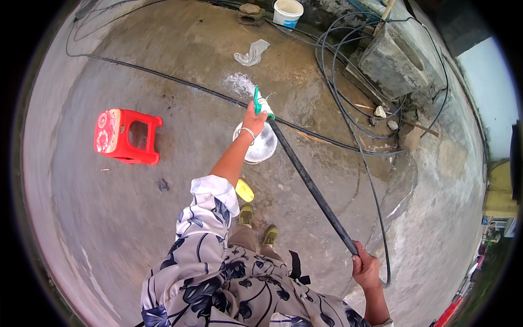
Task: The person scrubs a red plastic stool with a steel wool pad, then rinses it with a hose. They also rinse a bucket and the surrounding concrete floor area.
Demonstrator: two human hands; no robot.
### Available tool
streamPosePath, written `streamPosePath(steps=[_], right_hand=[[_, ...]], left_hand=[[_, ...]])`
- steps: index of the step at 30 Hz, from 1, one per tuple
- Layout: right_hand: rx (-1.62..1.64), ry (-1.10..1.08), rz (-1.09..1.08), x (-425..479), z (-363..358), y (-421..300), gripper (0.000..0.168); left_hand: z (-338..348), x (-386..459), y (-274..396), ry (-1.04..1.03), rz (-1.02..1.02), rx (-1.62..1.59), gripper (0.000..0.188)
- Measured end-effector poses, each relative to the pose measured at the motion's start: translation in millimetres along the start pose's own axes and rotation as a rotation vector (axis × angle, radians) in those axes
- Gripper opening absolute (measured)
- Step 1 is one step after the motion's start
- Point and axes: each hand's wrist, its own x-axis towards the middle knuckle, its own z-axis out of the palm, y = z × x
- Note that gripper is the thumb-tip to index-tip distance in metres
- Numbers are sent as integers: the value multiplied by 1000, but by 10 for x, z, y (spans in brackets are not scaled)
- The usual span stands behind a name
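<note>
My left hand [254,122] is wrapped around a white plastic ball valve [264,107] with a green lever [257,98]. The valve sits on the end of a thick black hose [310,186], which slants down to the right. Farther along it, my right hand [366,265] grips the hose near my right side. Below the left hand stands a round white bucket [255,162], partly covered by that hand; whitish material shows inside. A yellow plastic object [244,191], perhaps a scoop, lies just in front of my shoes.
A red plastic stool [154,139] stands to the left. A thinner black hose [179,79] crosses the concrete floor; coiled black hose [333,77] hangs by a concrete block [392,61] at right. A grey cloth [252,53] and white bucket [287,18] are farther ahead.
</note>
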Motion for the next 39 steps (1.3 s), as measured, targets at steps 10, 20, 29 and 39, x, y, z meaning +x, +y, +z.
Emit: streamPosePath(steps=[10, 20, 29, 39], right_hand=[[71, 201, 53, 1565, 338, -195, 28], [70, 233, -12, 2293, 347, -558, 29], [85, 194, -98, 2210, 566, -725, 31], [10, 211, -70, 2288, 371, -779, 28]], left_hand=[[-455, -964, -721, -204, -339, 235, 59], [-2268, -2944, -1978, 222, -1124, 219, 38], [-1902, -2611, -1595, 130, -940, 31, 49], [-1928, -2484, -1383, 43, -791, -27, 46]])
